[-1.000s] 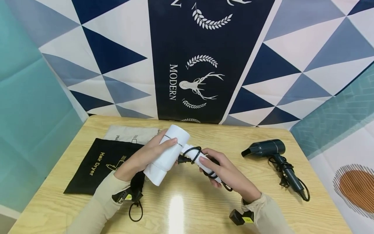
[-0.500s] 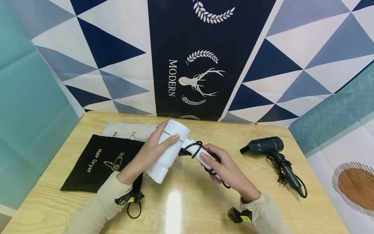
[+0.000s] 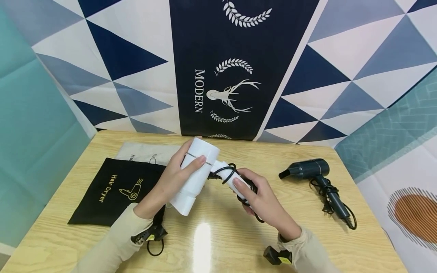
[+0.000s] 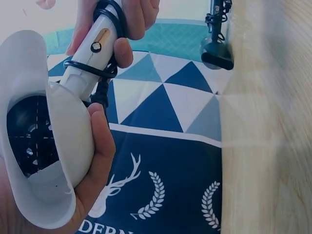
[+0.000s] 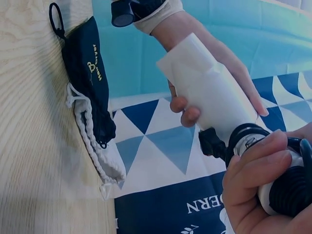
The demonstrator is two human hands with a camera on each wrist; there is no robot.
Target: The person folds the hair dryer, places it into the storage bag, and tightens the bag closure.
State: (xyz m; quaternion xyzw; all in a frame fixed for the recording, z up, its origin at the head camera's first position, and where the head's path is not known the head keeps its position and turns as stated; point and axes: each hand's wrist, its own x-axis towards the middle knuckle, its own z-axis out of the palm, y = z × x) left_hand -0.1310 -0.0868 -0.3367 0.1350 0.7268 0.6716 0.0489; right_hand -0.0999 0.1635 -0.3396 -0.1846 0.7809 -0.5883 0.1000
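A white hair dryer (image 3: 195,178) is held above the table in both hands. My left hand (image 3: 174,176) grips its wide barrel, thumb lying across the front. Around the handle, where a black cord is wound, my right hand (image 3: 261,197) has its fingers curled. The left wrist view looks into the nozzle (image 4: 36,131), with a dark grille inside and a sliding switch (image 4: 96,47) on the handle. A black plug (image 5: 213,143) hangs beside the handle in the right wrist view.
At the right of the wooden table (image 3: 232,242) lies a dark hair dryer (image 3: 308,170) with its cord wrapped round the handle. On the left, a black drawstring bag (image 3: 109,193) printed "Hair Dryer" partly covers a light grey bag (image 3: 150,151). A patterned wall cloth (image 3: 218,76) stands behind.
Both hands keep their grip on the white hair dryer, which has barely shifted. The whole head view has drifted slightly.
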